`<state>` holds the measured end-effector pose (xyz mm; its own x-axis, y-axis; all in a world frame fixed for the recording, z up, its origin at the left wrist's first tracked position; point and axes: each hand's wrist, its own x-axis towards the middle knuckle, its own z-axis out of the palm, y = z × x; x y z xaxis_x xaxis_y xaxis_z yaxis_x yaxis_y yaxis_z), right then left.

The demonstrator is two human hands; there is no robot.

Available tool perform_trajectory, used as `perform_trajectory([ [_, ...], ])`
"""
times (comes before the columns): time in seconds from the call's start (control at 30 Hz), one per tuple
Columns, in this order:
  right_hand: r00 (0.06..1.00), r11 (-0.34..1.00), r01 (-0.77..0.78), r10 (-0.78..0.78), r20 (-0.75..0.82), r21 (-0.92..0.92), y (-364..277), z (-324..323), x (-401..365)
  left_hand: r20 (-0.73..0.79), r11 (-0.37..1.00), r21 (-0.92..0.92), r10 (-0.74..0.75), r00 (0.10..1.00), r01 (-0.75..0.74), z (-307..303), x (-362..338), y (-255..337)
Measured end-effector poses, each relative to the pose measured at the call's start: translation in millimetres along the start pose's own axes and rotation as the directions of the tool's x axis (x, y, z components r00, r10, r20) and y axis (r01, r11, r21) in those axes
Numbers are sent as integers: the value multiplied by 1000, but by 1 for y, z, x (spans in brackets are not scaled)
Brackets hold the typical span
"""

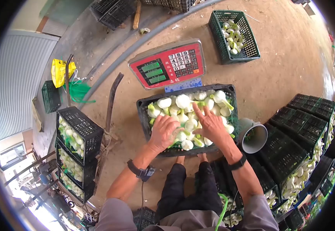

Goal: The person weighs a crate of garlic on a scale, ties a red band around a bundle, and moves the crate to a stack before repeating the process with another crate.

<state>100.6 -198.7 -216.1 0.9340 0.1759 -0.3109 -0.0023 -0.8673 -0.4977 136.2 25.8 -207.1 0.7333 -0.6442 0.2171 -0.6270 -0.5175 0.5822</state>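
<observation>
A black plastic crate, lined with green netting, stands in front of me full of white bulbs with short green stems. At the left part of the heap is my left hand, its fingers curled; what they hold, if anything, is blurred and hidden. My right hand lies over the middle right of the bulbs with fingers spread and nothing gripped. Just beyond the crate is a red scale display with number keys and lit green readouts, next to a blue patterned surface.
A green crate partly filled with bulbs stands at the far right. Stacked crates of bulbs rise on the left, more black crates on the right. A grey bucket is beside the full crate. A grey pipe crosses the floor.
</observation>
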Motion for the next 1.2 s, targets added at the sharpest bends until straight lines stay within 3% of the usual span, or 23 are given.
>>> perform_trajectory([
  [0.1,995,1000,-17,18,-94,15,21,10,14,40,998,-11,68,997,-68,-3,16,2],
  [0.13,951,991,78,-40,-306,113,16,-5,15,83,996,-42,87,993,-84,-2,20,4],
  [0.2,944,981,146,-99,-315,127,6,-12,10,63,983,-91,168,984,-162,12,25,-4],
  [0.3,920,972,145,-63,-387,185,-3,-6,3,335,973,-151,-114,935,173,24,29,-2],
  [0.4,907,965,145,-41,-418,219,-18,2,-1,264,942,-240,-168,950,233,61,27,-8],
  [0.43,897,959,174,-60,-437,226,-15,4,-3,38,947,-298,-114,993,121,72,31,-8],
  [0.5,890,952,193,-68,-452,236,-13,3,-17,62,944,-296,-135,989,148,81,30,-12],
  [0.53,873,922,178,14,-488,344,-13,-8,-33,77,942,-287,-161,984,176,83,30,-14],
  [0.57,852,878,167,100,-514,449,-13,-20,-52,96,864,-404,-286,953,300,76,34,-10],
  [0.6,812,901,63,204,-548,429,-7,-37,-77,103,863,-405,-284,953,301,76,35,-11],
  [0.63,746,855,-107,406,-528,507,2,-46,-105,85,861,-420,-277,957,286,77,34,-14],
  [0.67,619,490,-266,747,-242,830,16,-39,-135,64,860,-433,-270,961,271,77,34,-16],
  [0.7,551,239,-297,834,-39,924,34,-41,-156,88,866,-405,-281,956,292,69,38,-14],
  [0.73,555,405,-448,825,-107,797,55,-33,-169,83,869,-402,-280,956,289,67,41,-15],
  [0.8,733,727,-442,630,-256,525,74,-34,-151,142,890,-358,-247,958,283,67,41,-14],
  [0.87,817,812,-313,495,-296,493,74,-40,-96,161,894,-350,-237,958,279,68,43,-15],
  [0.93,956,933,-120,201,-213,340,63,-37,-44,187,900,-334,-228,955,281,69,42,-18],
  [1.0,967,976,220,-218,-131,4,49,-3,-13,246,854,-380,-275,929,354,73,40,-19],
  [1.07,956,967,244,-227,-188,72,45,28,3,270,809,-436,-300,915,394,77,34,-21],
  [1.1,973,970,145,-104,-205,196,52,29,2,255,798,-485,-262,931,358,87,24,-28],
  [1.13,981,945,52,13,-195,324,53,23,0,331,751,-515,-272,904,414,75,26,-22],
  [1.17,963,910,121,-10,-271,396,50,20,-2,386,732,-509,-277,880,454,65,27,-18],
  [1.2,941,871,176,-11,-339,458,45,16,-5,290,814,-470,-223,931,342,70,23,-16],
])
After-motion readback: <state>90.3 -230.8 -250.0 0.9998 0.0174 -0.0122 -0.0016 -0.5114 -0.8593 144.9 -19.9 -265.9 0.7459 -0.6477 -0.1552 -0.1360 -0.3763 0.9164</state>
